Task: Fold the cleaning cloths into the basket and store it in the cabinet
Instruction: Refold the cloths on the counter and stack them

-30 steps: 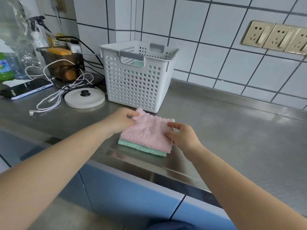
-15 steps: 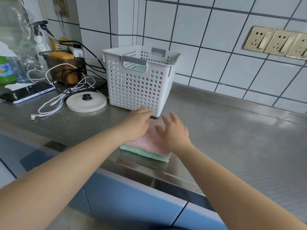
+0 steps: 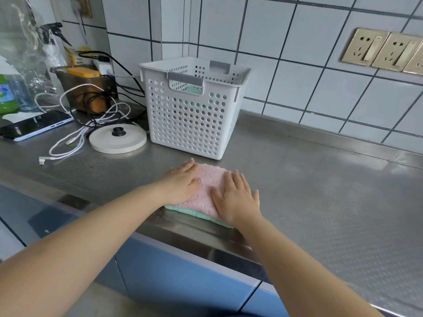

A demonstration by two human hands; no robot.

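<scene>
At centre frame, near the front edge of the steel counter (image 3: 320, 202): a folded pink cloth (image 3: 209, 181) lying on top of a folded green cloth (image 3: 201, 216), of which only the near edge shows. Left hand (image 3: 180, 181) flat on the pink cloth's left side, fingers straight and together, palm down. Right hand (image 3: 235, 197) flat on its right side, fingers straight and slightly spread, gripping nothing. Both press on the stack from above.

Just above the stack in the frame, close but apart: a white perforated basket (image 3: 192, 124), upright on the counter with grey handle grips. Something pale green shows through its front handle opening; what it is cannot be told.

Left of the basket: a round white kettle base (image 3: 117, 138), then a tangle of white and black cables (image 3: 75, 133). Far left: a dark phone (image 3: 34, 128) lying flat, and a green-labelled bottle (image 3: 6, 94) at the frame's edge.

Upper right: gold-coloured wall sockets (image 3: 384, 51) on white tile. Lower part of the frame: blue cabinet fronts (image 3: 183, 282) below the counter edge.
</scene>
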